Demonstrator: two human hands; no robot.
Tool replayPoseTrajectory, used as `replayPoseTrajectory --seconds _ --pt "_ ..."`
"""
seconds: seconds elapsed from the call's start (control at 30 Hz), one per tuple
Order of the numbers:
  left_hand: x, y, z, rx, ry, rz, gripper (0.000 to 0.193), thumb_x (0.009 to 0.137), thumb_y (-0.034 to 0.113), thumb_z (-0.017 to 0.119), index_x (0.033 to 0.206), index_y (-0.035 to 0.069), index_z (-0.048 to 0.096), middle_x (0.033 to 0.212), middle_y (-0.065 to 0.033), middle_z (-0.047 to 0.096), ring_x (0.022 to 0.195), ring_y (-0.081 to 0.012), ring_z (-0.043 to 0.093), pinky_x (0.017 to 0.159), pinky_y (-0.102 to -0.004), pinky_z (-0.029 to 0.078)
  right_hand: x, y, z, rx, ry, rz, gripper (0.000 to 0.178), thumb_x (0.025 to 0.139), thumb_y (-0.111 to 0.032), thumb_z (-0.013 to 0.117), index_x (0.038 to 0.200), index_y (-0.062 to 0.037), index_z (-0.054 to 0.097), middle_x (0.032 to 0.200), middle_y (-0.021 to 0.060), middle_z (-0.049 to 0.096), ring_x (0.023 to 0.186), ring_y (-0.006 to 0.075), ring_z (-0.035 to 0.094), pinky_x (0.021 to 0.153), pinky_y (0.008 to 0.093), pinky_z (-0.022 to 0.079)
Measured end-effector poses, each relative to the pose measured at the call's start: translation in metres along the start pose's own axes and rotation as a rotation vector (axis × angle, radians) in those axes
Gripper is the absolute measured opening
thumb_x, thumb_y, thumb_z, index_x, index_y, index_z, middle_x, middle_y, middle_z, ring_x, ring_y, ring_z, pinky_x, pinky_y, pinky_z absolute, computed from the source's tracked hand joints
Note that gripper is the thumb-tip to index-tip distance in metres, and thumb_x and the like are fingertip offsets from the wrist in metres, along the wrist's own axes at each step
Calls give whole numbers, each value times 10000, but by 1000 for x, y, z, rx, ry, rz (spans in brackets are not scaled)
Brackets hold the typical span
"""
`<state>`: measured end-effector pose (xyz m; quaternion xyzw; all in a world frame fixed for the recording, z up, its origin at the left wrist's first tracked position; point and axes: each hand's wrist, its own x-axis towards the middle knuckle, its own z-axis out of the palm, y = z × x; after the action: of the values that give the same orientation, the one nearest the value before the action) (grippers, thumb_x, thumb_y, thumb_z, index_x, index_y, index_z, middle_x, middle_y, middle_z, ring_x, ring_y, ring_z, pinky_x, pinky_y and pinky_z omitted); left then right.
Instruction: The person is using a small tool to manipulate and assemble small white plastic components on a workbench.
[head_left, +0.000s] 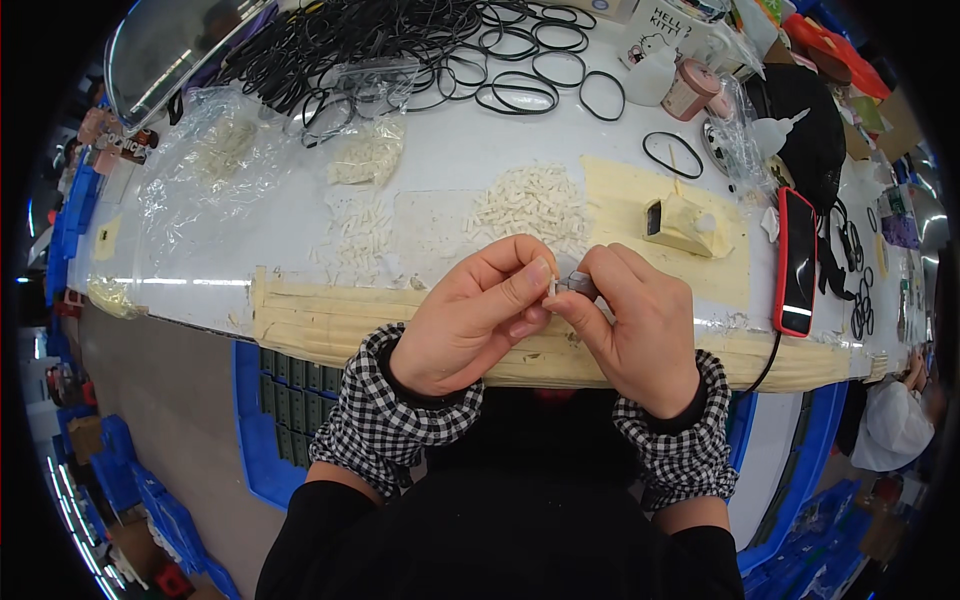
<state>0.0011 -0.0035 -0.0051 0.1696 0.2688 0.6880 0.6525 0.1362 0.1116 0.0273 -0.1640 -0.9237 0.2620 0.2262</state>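
Note:
My left hand (478, 315) and my right hand (640, 330) meet above the table's padded front edge, fingertips close together. Between my left thumb and index finger is a small white piece (553, 287), partly hidden by the fingers. My right thumb and index finger pinch a small grey piece (577, 283), its end close to the white one; whether the two touch I cannot tell. Just beyond my hands lies a heap of small white pieces (530, 205). A looser scatter of similar pieces (360, 235) spreads to its left.
At right a yellow tape-wrapped block (688, 225) stands on a taped sheet, with a red-cased phone (796, 262) beyond it. Black rubber loops (520, 92) cover the back. Clear plastic bags (215, 150) lie at left. Blue crates (262, 430) stand below the table.

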Motion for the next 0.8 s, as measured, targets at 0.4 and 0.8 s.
replayPoseTrajectory --seconds 0.4,0.8 --pt "3 2 -4 -7 105 77 150 972 165 496 1023 31 541 923 -48 598 852 -103 575 742 -213 481 -12 23 -17 57 177 236 137 747 4 686 828 -3 576 751 98 570 605 207 595 527 292 443" --pt "6 -2 -2 -64 182 156 228 972 147 477 1122 -16 529 1002 -70 576 897 -128 567 794 -240 469 -14 20 4 -220 35 214 179 705 15 629 849 -46 543 792 92 542 648 292 577 554 369 457"
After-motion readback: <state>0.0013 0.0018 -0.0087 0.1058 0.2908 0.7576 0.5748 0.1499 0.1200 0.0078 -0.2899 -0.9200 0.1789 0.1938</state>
